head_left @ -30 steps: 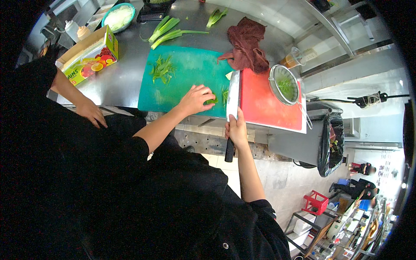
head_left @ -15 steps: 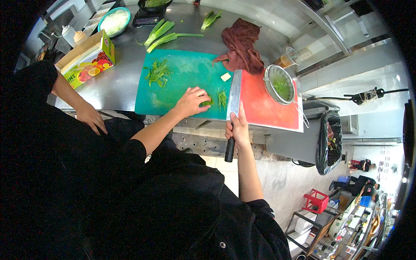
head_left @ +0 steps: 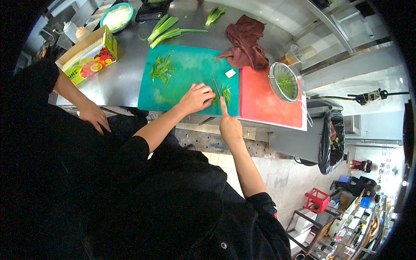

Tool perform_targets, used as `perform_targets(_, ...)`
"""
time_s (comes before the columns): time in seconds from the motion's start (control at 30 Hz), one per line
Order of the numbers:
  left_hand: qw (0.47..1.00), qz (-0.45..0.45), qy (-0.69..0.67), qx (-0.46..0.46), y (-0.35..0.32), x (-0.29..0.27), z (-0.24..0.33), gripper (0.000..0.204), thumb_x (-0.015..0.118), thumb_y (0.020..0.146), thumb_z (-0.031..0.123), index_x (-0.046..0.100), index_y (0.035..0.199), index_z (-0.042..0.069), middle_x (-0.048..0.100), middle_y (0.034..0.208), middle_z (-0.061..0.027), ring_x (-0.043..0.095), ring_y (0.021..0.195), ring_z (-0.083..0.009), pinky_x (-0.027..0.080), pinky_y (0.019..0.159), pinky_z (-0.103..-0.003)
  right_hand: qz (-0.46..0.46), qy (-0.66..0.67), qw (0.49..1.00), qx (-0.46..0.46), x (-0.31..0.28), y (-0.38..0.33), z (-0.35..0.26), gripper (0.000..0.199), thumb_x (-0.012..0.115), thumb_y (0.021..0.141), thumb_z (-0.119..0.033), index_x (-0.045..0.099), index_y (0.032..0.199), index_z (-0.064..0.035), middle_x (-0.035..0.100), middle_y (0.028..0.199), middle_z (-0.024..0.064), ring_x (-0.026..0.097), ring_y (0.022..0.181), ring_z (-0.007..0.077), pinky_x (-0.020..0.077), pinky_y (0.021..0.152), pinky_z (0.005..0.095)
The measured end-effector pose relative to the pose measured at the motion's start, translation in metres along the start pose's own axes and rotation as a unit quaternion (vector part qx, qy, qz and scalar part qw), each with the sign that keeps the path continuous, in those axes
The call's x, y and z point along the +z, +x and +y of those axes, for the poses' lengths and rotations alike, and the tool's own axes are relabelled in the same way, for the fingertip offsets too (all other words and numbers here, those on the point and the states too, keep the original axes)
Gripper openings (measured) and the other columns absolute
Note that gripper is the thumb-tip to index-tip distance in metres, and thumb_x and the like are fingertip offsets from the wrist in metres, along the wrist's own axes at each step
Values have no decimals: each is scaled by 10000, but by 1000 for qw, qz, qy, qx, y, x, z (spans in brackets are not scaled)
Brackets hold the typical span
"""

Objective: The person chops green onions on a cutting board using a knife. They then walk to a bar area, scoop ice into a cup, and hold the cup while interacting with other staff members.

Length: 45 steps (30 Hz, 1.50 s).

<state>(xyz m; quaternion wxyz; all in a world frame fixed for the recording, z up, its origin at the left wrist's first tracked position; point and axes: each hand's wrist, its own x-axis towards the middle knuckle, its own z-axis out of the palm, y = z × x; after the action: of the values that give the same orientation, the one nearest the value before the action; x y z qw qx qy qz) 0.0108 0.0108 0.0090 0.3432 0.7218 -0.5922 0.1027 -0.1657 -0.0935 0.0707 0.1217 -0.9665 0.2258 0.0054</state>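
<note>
My left hand (head_left: pixel 197 97), fingers bent and pressed together, holds down green leek leaves (head_left: pixel 215 99) on the green cutting board (head_left: pixel 195 58). Close to its fingertips is a kitchen knife (head_left: pixel 216 84), its blade seen almost edge-on. My right hand (head_left: pixel 230 128) grips this knife, the index finger stretched along it; the handle is hidden. Thin green shreds (head_left: pixel 226 92) lie just right of the blade, and a small pale block (head_left: pixel 230 73) sits above them. A looser heap of cut greens (head_left: pixel 161 69) rests at the board's upper left.
A red cutting board (head_left: pixel 268 102) adjoins on the right, bearing a strainer (head_left: pixel 284 82) with greens. Behind are a brown cloth (head_left: pixel 246 41), leek stalks (head_left: pixel 177 36) and a bowl (head_left: pixel 117 18). A co-worker's hand (head_left: pixel 93 116) is at left, near a fruit-printed box (head_left: pixel 93 60).
The knife has moved left from the boards' seam to beside my left fingers, turning from flat side showing to nearly edge-on. My right hand went with it. My left hand stays on the leaves.
</note>
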Motion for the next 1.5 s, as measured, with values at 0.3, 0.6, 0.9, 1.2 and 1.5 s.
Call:
perform_targets(0.3,999,-21,31,4,0,3,-2,187,723,802,182,668,979,158,603,994,-2,572,977,-229,442,802,-402,-19,-55,998,-16,11,-7,-3,859,547,837,-14,159,1589,-164,687,908,280,690,672,424,566,593,528)
perform_targets(0.6,1000,-6,19,11,1,1,-2,177,731,789,195,665,947,154,611,977,-1,582,965,-217,436,770,-390,-88,-25,996,7,0,16,-16,836,547,839,-25,171,1580,-122,670,976,328,692,706,449,563,592,540)
perform_targets(0.9,999,-1,35,24,0,6,-5,170,734,778,206,660,924,162,612,972,17,586,952,-203,432,765,-382,-18,4,1000,-16,6,4,-11,851,512,818,36,177,1578,-148,674,781,274,660,687,481,537,633,560)
perform_targets(1.2,1000,-10,24,14,0,4,-4,181,736,756,205,644,905,159,592,936,17,582,939,-204,428,751,-392,52,-27,995,-81,9,5,2,808,506,846,6,183,1575,-128,684,821,284,685,704,453,551,619,548)
perform_targets(1.5,999,-11,37,19,1,7,-7,170,733,772,205,659,916,155,602,942,10,579,937,-215,429,756,-406,-31,4,999,-43,20,40,3,861,521,847,6,130,1592,-173,677,743,263,690,701,429,549,612,539)
